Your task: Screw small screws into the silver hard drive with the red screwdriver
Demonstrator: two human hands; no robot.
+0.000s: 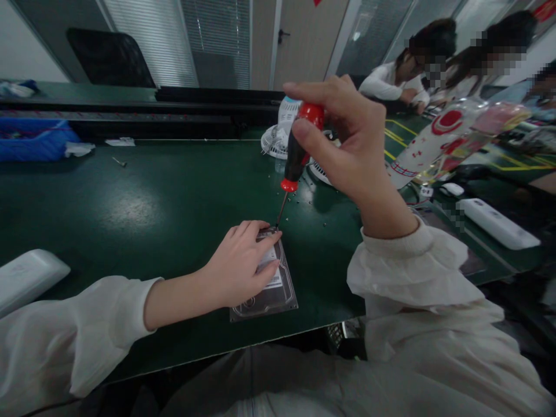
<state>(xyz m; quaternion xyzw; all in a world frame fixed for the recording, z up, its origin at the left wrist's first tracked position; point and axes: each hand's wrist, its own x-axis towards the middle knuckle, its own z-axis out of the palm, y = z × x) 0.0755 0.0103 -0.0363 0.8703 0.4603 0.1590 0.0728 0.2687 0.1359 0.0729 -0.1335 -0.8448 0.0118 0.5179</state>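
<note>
Screwdriver (296,156) stands near-upright, tip down on hard drive (278,295); right hand (351,145) grip closed round it.

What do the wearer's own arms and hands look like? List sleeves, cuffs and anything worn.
Both hands are bare: the left hand and right hand show no gloves, rings or watch. Both arms wear loose, cream-white sleeves of light fabric. The left sleeve ends in a wide plain cuff partway up the forearm; the right sleeve has a gathered, ruffled cuff at the wrist.
</note>
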